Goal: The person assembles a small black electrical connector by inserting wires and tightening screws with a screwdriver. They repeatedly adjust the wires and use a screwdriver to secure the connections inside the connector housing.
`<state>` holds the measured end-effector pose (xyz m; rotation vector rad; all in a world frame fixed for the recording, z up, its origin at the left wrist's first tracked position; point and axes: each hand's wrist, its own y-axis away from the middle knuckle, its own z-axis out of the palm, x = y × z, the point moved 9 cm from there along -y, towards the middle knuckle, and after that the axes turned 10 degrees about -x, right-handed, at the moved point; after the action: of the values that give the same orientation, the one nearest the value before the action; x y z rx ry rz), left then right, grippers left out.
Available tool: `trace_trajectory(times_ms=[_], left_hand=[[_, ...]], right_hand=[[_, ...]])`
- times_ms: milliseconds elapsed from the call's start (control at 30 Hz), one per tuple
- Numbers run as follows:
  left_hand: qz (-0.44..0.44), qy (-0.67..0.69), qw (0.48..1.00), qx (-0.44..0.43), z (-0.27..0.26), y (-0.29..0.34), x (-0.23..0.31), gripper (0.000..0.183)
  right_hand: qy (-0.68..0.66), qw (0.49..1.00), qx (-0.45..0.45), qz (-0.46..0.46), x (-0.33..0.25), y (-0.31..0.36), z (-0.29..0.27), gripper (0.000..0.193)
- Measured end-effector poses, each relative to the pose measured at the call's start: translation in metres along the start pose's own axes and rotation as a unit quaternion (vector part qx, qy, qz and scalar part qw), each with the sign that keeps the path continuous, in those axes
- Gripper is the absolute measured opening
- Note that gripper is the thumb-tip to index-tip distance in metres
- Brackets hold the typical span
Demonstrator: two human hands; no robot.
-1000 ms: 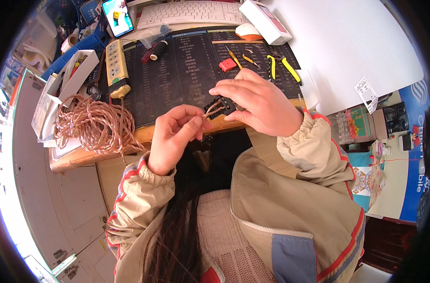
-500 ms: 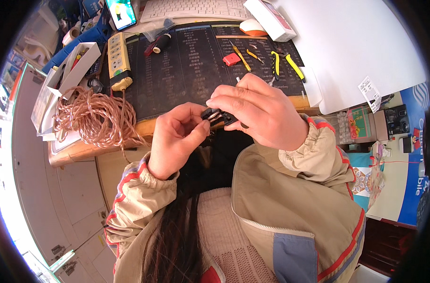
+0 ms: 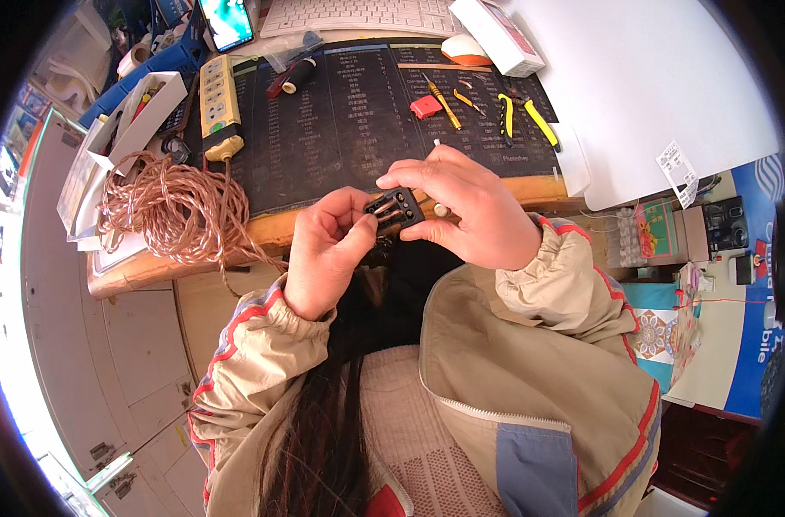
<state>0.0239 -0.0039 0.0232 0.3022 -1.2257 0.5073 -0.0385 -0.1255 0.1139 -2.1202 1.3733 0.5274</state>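
Observation:
Between my hands, above the front edge of the desk, is a small black plastic block (image 3: pixel 406 207) with copper-coloured metal strips set in it and round holes along one end. It looks like the inside of an electrical fitting, but its exact kind is unclear. My left hand (image 3: pixel 325 250) pinches its left end between thumb and fingers. The index finger and thumb of my right hand (image 3: pixel 470 207) close on its right end. A small pale rounded tip (image 3: pixel 442 209) shows under the right hand; what it belongs to is hidden.
Left on the desk lie a coil of brown twisted cable (image 3: pixel 173 211), a yellow power strip (image 3: pixel 220 103) and a white open box (image 3: pixel 143 121). On the dark mat (image 3: pixel 341 129) are a yellow screwdriver (image 3: pixel 442 102), a red piece (image 3: pixel 425 107), yellow-handled pliers (image 3: pixel 535 121) and a dark-handled tool (image 3: pixel 299 76).
The black block has been tilted so its face with the metal strips now shows. My right hand has shifted slightly left and spread its thumb and index finger along the block's end.

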Motion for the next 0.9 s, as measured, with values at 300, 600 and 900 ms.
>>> trace_trajectory(times_ms=[300, 600, 900], left_hand=[[-0.057, 0.122, 0.987, -0.091, 0.002, 0.003, 0.002, 0.04], [-0.054, 0.082, 0.991, -0.093, 0.012, 0.006, 0.011, 0.029], [-0.031, -0.157, 0.986, -0.045, 0.001, 0.006, 0.028, 0.025]], right_hand=[[-0.203, 0.977, -0.026, 0.067, 0.04, 0.01, -0.002, 0.052], [-0.261, 0.964, 0.0, 0.055, 0.044, 0.012, 0.002, 0.054], [-0.318, 0.942, 0.001, 0.107, 0.043, 0.014, 0.005, 0.049]])
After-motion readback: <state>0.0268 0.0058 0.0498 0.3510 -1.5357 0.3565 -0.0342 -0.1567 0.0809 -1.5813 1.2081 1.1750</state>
